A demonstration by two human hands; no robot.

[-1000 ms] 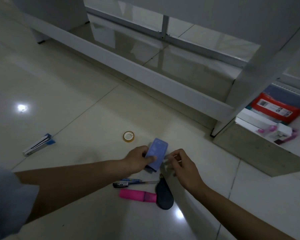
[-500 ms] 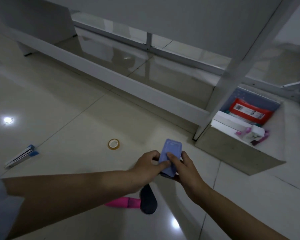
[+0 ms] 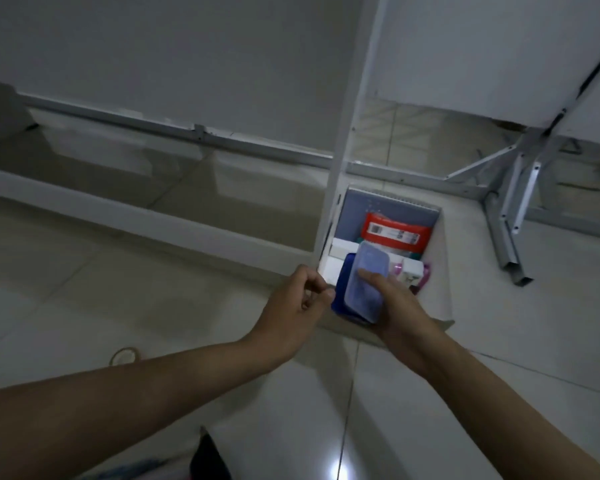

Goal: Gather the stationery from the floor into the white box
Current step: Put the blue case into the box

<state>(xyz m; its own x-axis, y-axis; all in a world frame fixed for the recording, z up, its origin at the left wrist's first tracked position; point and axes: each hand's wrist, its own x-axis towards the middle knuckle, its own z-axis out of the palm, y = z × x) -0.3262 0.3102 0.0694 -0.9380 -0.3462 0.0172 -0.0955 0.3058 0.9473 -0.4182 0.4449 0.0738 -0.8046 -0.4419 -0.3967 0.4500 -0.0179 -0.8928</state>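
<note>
My right hand grips a blue plastic case with a pale lid, thumb on top, held over the near edge of the white box. My left hand hovers just left of the case with its fingers curled and nothing visible in them. Inside the box lie a grey-blue notebook, a red packet, a white item and something pink. A roll of tape lies on the floor behind my left forearm. A dark pouch shows at the bottom edge.
A white table leg stands at the box's left side, with a low white rail running left from it. Folded metal legs rest on the floor to the right. Glossy tiles lie in front of the box.
Both hands have carried the blue case from the floor items over to the box. My left hand has come off the case, which now sits only in my right hand. The view swung right.
</note>
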